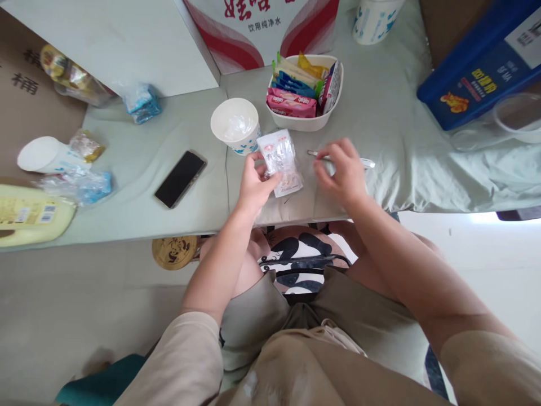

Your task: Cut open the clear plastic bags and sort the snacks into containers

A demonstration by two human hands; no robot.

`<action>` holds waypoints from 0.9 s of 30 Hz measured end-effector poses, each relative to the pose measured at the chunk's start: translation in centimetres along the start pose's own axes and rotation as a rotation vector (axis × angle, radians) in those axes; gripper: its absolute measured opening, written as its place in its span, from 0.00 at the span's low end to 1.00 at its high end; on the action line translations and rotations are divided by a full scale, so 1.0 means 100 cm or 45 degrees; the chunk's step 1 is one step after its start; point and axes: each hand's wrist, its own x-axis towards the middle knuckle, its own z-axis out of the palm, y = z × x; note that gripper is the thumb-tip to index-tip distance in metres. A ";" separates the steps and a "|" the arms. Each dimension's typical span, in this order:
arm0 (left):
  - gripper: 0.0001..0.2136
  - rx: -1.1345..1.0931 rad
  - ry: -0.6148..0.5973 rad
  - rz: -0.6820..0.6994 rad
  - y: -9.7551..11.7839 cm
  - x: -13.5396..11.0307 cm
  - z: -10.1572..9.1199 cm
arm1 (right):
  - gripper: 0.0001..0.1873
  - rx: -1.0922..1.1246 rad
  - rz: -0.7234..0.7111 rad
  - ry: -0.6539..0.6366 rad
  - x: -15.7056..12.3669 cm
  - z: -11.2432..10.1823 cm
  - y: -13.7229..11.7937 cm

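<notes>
My left hand (pixel 256 185) holds a small white sachet (pixel 282 160) with red print, thumb on its front and fingers behind. The sachet is tilted up over the table, close to a paper cup (pixel 235 125) with clear plastic inside. My right hand (pixel 341 172) is over a thin, pale, pen-like tool (pixel 368 163), whose two ends show on either side of the hand. The right fingers are curled towards the thumb and blurred by motion; whether they grip the tool cannot be made out.
A white tub (pixel 305 122) of wrapped snacks stands behind the sachet. A black phone (pixel 181 179) lies left of the cup. Farther left are a tipped paper cup (pixel 42 155), plastic wrappers (pixel 80 183) and a yellow jug (pixel 34 217). A blue container (pixel 473 73) stands on the right.
</notes>
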 end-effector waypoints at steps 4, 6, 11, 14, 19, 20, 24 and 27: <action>0.34 0.037 0.088 0.173 0.000 0.002 -0.005 | 0.13 -0.308 0.243 0.031 0.004 -0.014 0.030; 0.34 0.048 0.123 0.224 0.000 0.003 -0.006 | 0.15 -0.367 0.286 -0.034 0.002 -0.016 0.037; 0.33 0.030 0.200 0.245 0.001 0.001 -0.002 | 0.13 -0.154 0.379 -0.112 -0.001 -0.021 0.016; 0.32 0.039 0.245 0.210 0.001 -0.001 0.006 | 0.16 0.225 0.365 -0.188 -0.004 -0.021 -0.013; 0.32 -0.021 0.213 0.209 -0.002 -0.008 0.029 | 0.16 0.389 0.278 -0.193 -0.009 -0.009 -0.038; 0.32 -0.034 0.204 0.220 -0.002 -0.010 0.032 | 0.17 0.380 0.288 -0.187 -0.010 -0.007 -0.038; 0.33 -0.062 0.270 0.291 0.001 -0.010 0.028 | 0.19 0.396 0.309 -0.290 -0.010 -0.007 -0.032; 0.36 -0.060 0.405 0.426 0.014 -0.006 0.006 | 0.17 0.343 0.287 -0.390 -0.009 -0.013 -0.028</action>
